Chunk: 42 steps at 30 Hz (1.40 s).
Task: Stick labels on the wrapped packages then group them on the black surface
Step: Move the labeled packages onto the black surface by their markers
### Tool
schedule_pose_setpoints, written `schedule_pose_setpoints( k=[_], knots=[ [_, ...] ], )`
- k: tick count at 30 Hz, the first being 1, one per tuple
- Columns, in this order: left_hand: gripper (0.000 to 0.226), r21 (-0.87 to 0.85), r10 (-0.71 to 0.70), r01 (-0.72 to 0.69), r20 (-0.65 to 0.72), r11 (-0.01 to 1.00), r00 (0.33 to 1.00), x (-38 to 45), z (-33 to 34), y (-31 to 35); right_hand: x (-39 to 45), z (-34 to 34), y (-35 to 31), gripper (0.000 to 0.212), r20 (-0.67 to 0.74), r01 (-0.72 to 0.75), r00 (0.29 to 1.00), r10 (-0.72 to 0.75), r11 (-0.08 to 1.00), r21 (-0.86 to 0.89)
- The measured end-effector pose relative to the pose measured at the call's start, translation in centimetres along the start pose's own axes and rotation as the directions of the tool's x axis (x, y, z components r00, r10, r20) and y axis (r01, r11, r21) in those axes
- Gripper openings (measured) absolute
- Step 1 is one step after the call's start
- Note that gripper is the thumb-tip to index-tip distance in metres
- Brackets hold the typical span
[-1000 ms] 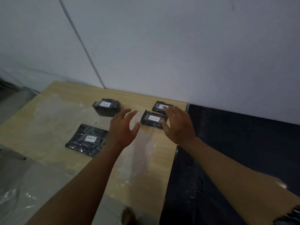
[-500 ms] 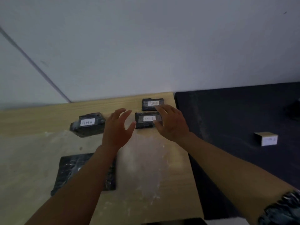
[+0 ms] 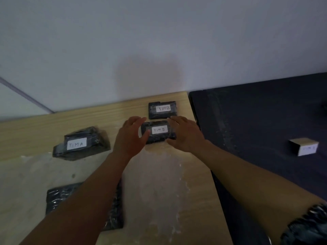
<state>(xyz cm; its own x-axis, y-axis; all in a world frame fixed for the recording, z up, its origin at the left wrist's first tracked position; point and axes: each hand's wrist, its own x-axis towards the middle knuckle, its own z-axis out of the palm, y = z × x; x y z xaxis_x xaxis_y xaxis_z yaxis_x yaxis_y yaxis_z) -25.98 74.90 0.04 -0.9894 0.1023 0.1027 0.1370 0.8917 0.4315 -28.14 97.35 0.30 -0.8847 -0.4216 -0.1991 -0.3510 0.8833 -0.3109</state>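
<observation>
On the wooden table [image 3: 159, 183], the left hand [image 3: 130, 137] and right hand [image 3: 185, 133] grip the near TIM B package [image 3: 158, 131] between curled fingers, beside the black surface [image 3: 256, 121]

A black wrapped package with a white label reading "TIM B" [image 3: 158, 131] lay flat between the fingers of the left hand [image 3: 130, 137] and the right hand [image 3: 184, 133], both touching its ends. Just beyond the fingertips lay a second package marked "TIMB" [image 3: 162, 109]. Left of the left hand's fingers sat a bulkier package labelled "TIM A" [image 3: 81, 144]. The black surface [image 3: 256, 121] stretched right of the right hand's fingers.
</observation>
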Motion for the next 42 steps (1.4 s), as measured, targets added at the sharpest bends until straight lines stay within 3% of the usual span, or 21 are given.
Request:
schedule_pose_setpoints(
  k=[8,17,24,32,38,42],
  knots=[
    [0.048,-0.047,-0.038,0.041,0.053,0.998,0.998,5.1,3.0,-1.4,5.9,3.2,1.6,0.098,0.134,0.108,0.985,-0.110,0.994,0.017],
    [0.052,-0.050,-0.004,0.008,0.082,0.999,0.997,10.8,5.7,-2.2,6.9,6.0,3.5,0.100,0.006,0.251,0.968,-0.252,0.965,0.069],
    [0.078,-0.121,-0.014,0.043,0.230,0.992,0.973,13.6,7.2,-2.2,4.8,5.9,5.8,0.088,-0.132,0.290,0.953,-0.274,0.949,0.125],
    [0.100,-0.077,-0.053,0.083,0.328,0.994,0.943,13.9,8.5,-2.5,1.6,3.7,9.8,0.089,-0.263,0.199,0.951,-0.165,0.974,0.107],
    [0.084,0.022,-0.079,0.076,0.340,0.997,0.937,11.2,7.1,-1.4,1.0,2.3,9.1,0.096,-0.258,0.078,0.965,-0.040,0.988,0.137],
    [0.087,0.006,-0.086,0.089,0.297,0.996,0.951,8.6,5.3,-1.3,0.6,1.0,7.2,0.092,-0.314,0.053,0.950,0.003,0.984,0.171]
  ],
)
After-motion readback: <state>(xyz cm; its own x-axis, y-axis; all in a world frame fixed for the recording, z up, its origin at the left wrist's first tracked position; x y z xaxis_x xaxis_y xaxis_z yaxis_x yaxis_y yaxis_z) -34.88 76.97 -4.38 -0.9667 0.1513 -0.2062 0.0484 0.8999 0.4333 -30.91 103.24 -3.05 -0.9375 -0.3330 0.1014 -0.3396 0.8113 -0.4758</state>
